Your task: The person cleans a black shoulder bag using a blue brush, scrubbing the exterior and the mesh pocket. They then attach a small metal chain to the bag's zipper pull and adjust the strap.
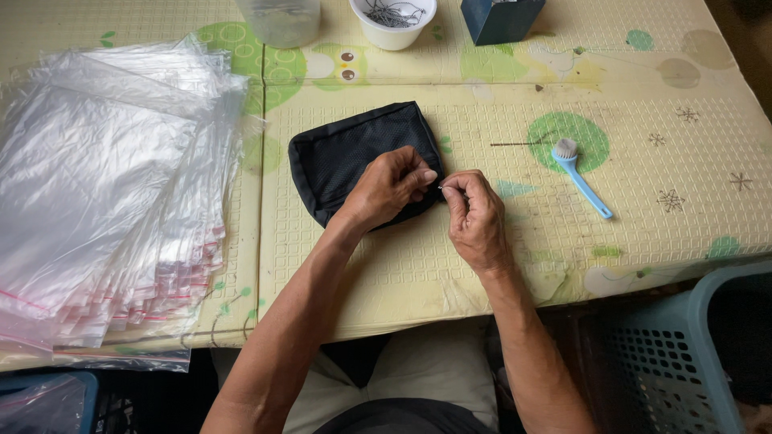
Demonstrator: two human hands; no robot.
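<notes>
Left hand [390,186] pinches black pouch [346,153] (long axis sideways).

We are working with both forearms bare, no sleeves, rings or watch showing on our left hand [386,189] or right hand [476,217], and wearing pale cream trousers.

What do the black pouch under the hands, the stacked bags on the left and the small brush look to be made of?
Black pouch: seemingly woven fabric with a mesh face, matte, with a bound edge. Stacked bags: thin clear plastic film, glossy and wrinkled, with red strips along one end. Small brush: light blue handle that looks like moulded plastic, smooth, with pale bristles.
</notes>
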